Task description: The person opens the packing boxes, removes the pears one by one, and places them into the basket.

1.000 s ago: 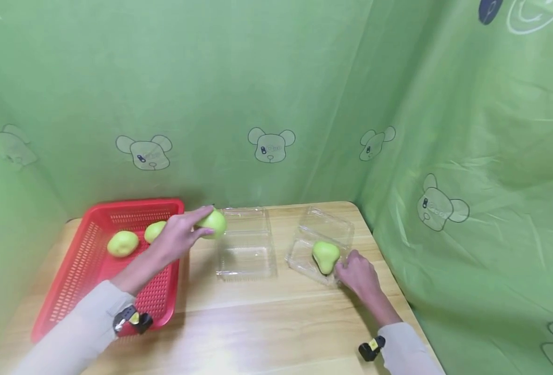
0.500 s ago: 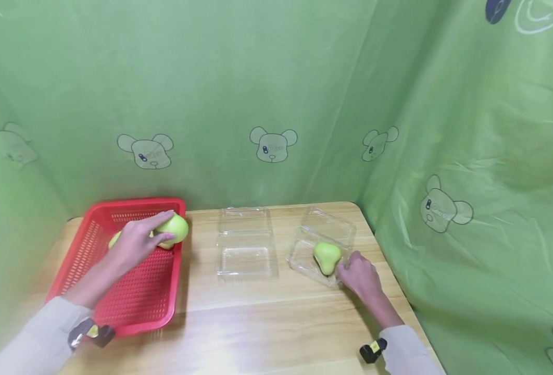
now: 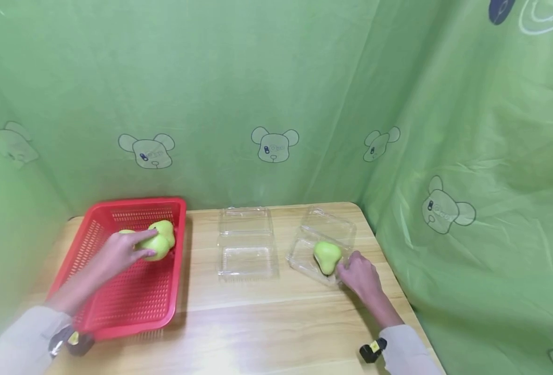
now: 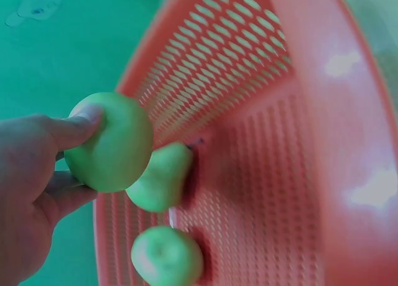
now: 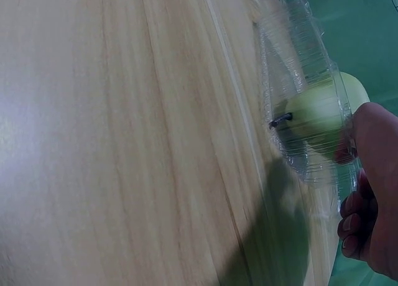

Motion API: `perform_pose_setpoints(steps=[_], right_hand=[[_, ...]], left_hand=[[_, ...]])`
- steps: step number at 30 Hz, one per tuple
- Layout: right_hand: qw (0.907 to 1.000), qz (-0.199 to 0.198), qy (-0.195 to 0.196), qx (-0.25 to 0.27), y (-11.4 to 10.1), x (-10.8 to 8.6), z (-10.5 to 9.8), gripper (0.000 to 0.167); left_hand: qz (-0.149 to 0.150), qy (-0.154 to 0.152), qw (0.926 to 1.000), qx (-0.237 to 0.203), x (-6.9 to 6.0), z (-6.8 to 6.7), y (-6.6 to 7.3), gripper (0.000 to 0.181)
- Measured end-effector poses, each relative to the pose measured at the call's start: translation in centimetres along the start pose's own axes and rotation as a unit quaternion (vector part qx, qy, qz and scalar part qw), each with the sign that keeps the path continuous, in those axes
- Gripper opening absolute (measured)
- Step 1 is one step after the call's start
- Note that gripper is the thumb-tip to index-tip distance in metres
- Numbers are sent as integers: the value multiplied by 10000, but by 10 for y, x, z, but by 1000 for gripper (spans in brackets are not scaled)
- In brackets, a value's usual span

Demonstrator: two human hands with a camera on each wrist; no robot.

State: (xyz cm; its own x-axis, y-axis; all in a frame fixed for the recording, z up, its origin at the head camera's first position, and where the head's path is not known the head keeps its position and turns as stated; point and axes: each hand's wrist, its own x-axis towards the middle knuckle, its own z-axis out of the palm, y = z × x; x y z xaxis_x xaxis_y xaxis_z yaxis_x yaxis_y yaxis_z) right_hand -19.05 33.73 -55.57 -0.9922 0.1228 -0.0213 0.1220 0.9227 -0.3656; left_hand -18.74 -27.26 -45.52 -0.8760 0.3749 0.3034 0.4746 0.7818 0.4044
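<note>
My left hand (image 3: 124, 251) grips a round-ended green pear (image 4: 112, 143) between thumb and fingers, low inside the red basket (image 3: 179, 281). In the left wrist view, a second pear (image 4: 163, 177) lies just behind the held one and a third pear (image 4: 166, 258) sits below it. On the right, my right hand (image 3: 362, 275) pinches the edge of an open clear plastic clamshell box (image 3: 300, 255). One green pear (image 3: 327, 256) lies in that box, its dark stem end towards me. The right wrist view shows the thumb on the box wall and the other fingers curled.
Another open clear clamshell box (image 3: 248, 260) stands between the basket and the right-hand box. All rest on a wooden table (image 3: 258, 323). Green curtains (image 3: 304, 78) hang close behind it and along the right side.
My left hand has carried the pear leftward from near the middle box, over the basket's rim and down among the other pears. The right hand keeps its place on the box.
</note>
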Motion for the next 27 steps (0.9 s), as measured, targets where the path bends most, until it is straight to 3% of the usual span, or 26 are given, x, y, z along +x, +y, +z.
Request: perform_pose_setpoints(steps=[5,11,15,20,27], right_hand=[[10000,-14,27,-26,1,0,0,34],[10000,-23,28,-61,2,0,2,34],[10000,-15,17,-73,1,0,2,34],[10000,54,-62,-22,1,-2,2,35],[10000,33,-38,-80,0,0,1,33]], left_hand=[[171,-289,9991,266,-11,1,-16,53],[46,-1137,9929,351,-18,-5,-27,52],[-62,-1526,9872,464,-23,-6,-37,50],[-32,-1741,9830,575,-29,-6,-47,47],[-310,-2018,9779,449,-33,-3,-52,44]])
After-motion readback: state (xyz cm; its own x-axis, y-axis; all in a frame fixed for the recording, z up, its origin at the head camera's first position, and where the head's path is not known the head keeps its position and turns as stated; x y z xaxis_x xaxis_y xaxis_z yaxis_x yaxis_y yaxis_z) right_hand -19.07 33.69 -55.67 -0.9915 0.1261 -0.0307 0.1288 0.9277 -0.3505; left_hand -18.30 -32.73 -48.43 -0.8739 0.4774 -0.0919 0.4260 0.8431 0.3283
